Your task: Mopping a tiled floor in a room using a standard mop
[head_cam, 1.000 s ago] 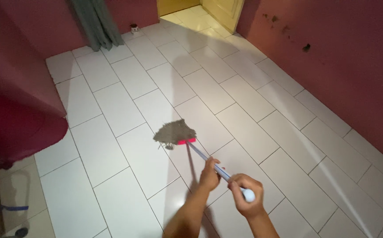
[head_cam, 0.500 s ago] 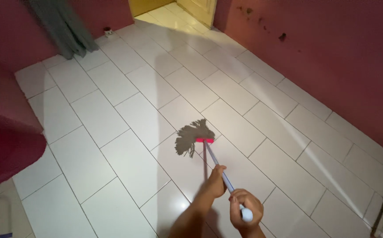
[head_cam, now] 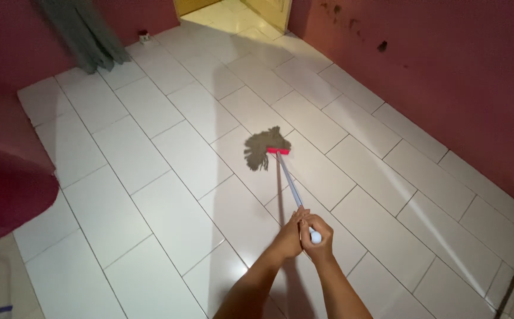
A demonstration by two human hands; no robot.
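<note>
Mop [head_cam: 277, 158]: one, in my grip, reaching out from me across the middle of the floor. Head [head_cam: 263, 147] of grey-brown strings, spread flat on a white tile, fanned to the left of a red clamp [head_cam: 279, 151]. Handle [head_cam: 291, 183] pale blue-white, straight, slanting from the clamp back toward me, its rounded white end cap [head_cam: 315, 237] showing at my knuckles.

Right hand [head_cam: 318, 234]: clenched round the near end of the handle, at the cap, fingers curled over the top.

Left hand [head_cam: 290, 232]: wrapped on the handle just beyond the right, touching it, thumb side up. Both forearms run in from the near edge.

Floor [head_cam: 150, 177]: large white rectangular tiles with dark grout lines, laid on a diagonal to my view; glossy, with a pale streak of light at the right and my shadow falling along the handle toward the far end.

Wall [head_cam: 446, 71]: dark red, right side and far left, with a few dark marks high up on the right.

Curtain [head_cam: 82, 29]: grey, hanging at the far left, hem on the tiles.

Small object [head_cam: 144, 36]: at the wall foot right of the curtain, too small to tell.

Doorway [head_cam: 233, 9]: far, yellow door ajar, brighter tiles beyond.

Red cloth [head_cam: 8, 189]: dark bulk at the near left edge.
</note>
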